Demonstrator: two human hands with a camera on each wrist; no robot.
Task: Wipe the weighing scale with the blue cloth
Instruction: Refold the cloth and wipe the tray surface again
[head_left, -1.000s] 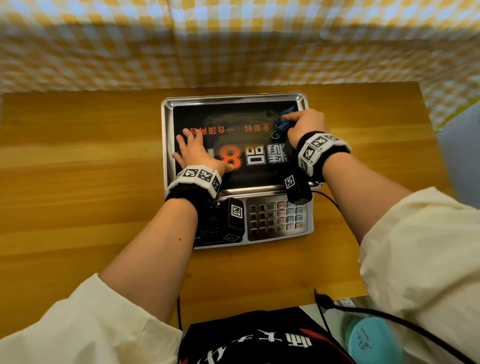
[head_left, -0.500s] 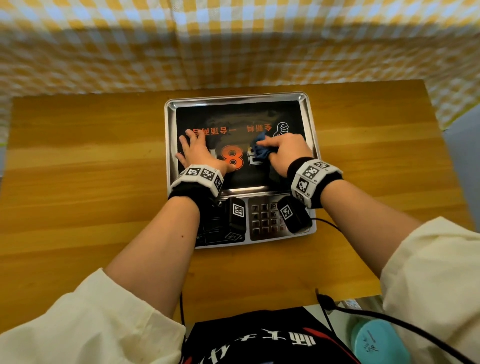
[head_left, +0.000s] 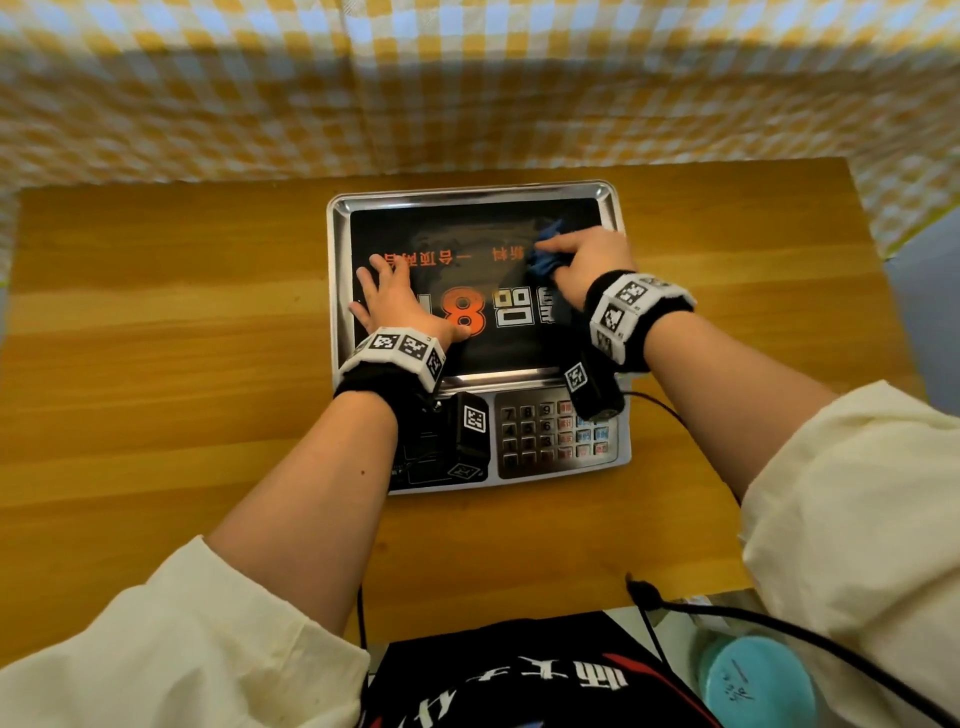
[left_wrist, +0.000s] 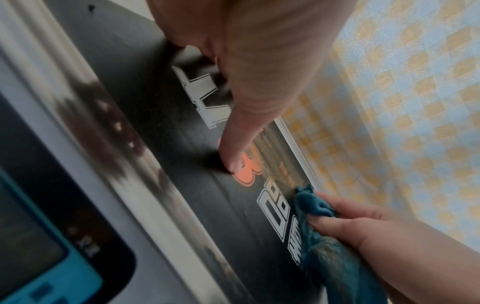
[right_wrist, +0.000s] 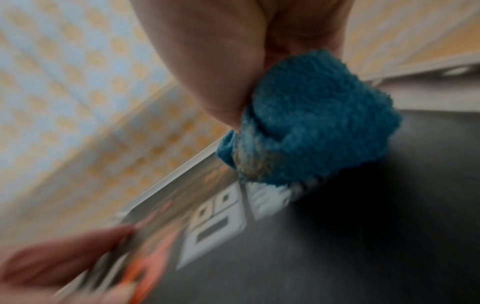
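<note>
The weighing scale (head_left: 337, 291) stands mid-table: a steel pan lined with a black printed sheet, and a keypad (head_left: 556, 431) along its near edge. My right hand (head_left: 582, 260) grips the bunched blue cloth (head_left: 545, 254) and presses it on the pan's far right part. The cloth (right_wrist: 311, 123) fills the right wrist view, stained brown at one fold, and the cloth (left_wrist: 319, 226) shows low in the left wrist view. My left hand (head_left: 389, 296) lies flat with spread fingers on the pan's left side, its thumb (left_wrist: 241, 144) touching the sheet.
The wooden table (head_left: 156, 338) has bare room left and right of the scale. A yellow checked curtain (head_left: 467, 88) hangs behind the far edge. A black cable (head_left: 670, 410) leaves the scale's right side. A teal lid (head_left: 753, 680) and a black bag (head_left: 519, 675) sit near my body.
My right hand swept the cloth from the pan's far right corner toward the middle, then back out toward the far right. The left hand has stayed flat on the pan's left side.
</note>
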